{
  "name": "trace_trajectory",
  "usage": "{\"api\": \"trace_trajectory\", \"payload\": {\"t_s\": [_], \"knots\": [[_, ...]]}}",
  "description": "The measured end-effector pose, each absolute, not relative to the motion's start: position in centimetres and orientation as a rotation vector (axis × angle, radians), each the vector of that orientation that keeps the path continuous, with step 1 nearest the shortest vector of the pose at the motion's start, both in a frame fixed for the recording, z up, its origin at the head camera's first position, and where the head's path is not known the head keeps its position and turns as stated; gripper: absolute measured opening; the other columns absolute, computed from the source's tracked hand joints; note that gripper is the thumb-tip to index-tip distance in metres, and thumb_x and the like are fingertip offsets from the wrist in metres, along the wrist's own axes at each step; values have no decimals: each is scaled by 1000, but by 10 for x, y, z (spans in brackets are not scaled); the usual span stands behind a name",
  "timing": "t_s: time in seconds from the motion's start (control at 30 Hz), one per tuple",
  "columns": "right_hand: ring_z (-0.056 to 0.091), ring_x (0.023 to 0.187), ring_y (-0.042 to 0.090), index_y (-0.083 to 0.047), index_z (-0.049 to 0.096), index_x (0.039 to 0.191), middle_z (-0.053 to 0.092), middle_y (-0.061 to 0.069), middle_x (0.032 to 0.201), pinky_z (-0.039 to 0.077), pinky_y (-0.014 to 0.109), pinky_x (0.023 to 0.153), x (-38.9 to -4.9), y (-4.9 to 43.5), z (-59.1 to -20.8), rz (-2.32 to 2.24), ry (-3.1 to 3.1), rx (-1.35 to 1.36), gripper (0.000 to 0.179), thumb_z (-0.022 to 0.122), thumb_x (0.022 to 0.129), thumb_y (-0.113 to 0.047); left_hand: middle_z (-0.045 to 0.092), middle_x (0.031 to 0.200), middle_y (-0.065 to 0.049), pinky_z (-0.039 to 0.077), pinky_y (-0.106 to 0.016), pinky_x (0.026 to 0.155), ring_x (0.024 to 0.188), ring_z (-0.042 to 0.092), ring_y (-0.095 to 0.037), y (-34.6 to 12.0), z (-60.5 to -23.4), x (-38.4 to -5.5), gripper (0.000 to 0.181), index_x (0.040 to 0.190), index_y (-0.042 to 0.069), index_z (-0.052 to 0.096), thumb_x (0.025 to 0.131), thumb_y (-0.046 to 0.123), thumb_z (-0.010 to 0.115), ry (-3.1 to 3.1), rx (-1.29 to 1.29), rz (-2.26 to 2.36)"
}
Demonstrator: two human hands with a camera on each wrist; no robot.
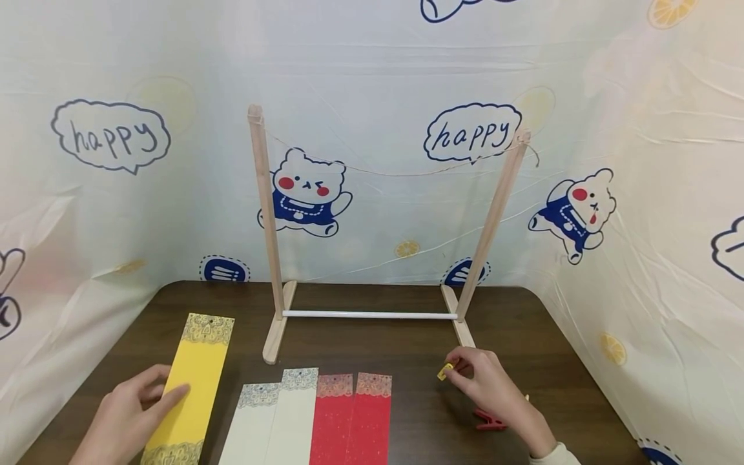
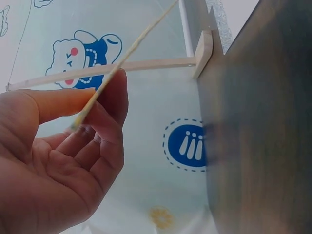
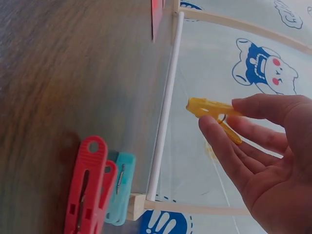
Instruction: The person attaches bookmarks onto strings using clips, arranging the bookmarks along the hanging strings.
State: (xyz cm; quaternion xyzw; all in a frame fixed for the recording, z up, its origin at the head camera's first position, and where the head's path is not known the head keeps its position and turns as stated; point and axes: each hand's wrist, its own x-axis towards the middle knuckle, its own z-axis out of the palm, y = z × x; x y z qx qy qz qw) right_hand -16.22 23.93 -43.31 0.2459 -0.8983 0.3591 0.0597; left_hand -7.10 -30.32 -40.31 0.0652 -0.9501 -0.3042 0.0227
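My left hand (image 1: 128, 410) pinches a yellow paper strip (image 1: 197, 371) by its long edge, thumb on the front and fingers behind. Lacy dark patterns band both ends of the strip, and small holes dot its upper end. Seen edge-on in the left wrist view, the yellow strip (image 2: 127, 54) looks like a thin line. A small yellow clothespin (image 3: 209, 106) is held between the thumb and fingers of my right hand (image 1: 485, 381), above the right side of the table. Beneath the right wrist lies a red clothespin (image 1: 489, 420), with a teal clothespin (image 3: 120, 187) beside it.
A wooden frame (image 1: 268, 213) stands toward the back, a sagging string (image 1: 395, 174) tied between its posts and a white rod (image 1: 369, 315) low across. Two white strips (image 1: 293, 413) and two red strips (image 1: 372, 420) lie at the front. Patterned cloth hangs behind the table.
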Motion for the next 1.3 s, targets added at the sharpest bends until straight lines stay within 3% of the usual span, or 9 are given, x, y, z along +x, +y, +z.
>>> {"api": "trace_trajectory", "payload": {"t_s": [0.1,0.23,0.37,0.53,0.87,1.07,1.3], "knots": [[66,76,5,-8,67,108,70,-2,89,58,30,69,-161,238,-428,1081,-2749,727,24,75,86,-1,70,102,-29,53,-54,74,95,68,-42,-302,-402,-72,48,118,0,61,96,43,65,-2906,174,-932],[69,83,9,-2,66,122,72,4,98,58,27,73,-159,236,-421,1060,-2765,749,36,75,86,-2,73,88,-14,47,-32,64,74,65,-19,-297,-401,-72,38,113,4,62,95,38,67,-2837,118,-898],[70,86,13,-2,68,117,73,7,100,58,26,73,-158,235,-411,1045,-2746,791,30,73,88,-1,73,79,1,32,-24,60,62,47,-1,-289,-402,-71,29,109,9,63,94,32,70,-2758,68,-890],[70,86,13,-5,67,112,72,7,101,57,26,73,-158,231,-395,1023,-2707,819,27,73,87,3,74,82,0,34,-23,60,67,57,3,-283,-399,-72,27,108,10,63,93,31,72,-2708,56,-898],[68,89,14,-8,64,115,70,4,106,58,31,79,-164,216,-354,906,-2641,894,36,76,84,4,66,67,12,31,-20,56,56,52,-2,-270,-386,-77,17,105,13,62,95,25,70,-2582,-48,-941],[70,94,14,-6,60,124,71,4,111,58,32,81,-166,209,-333,849,-2567,895,38,74,89,-4,71,73,9,36,-18,54,57,55,-3,-263,-378,-80,13,103,15,64,93,18,72,-2486,-107,-950],[69,91,15,-4,61,119,71,5,108,59,31,74,-168,198,-315,772,-2482,947,32,74,90,-10,68,69,11,37,-18,52,54,53,-4,-254,-374,-83,13,103,14,63,94,17,71,-2464,-139,-964]]}}
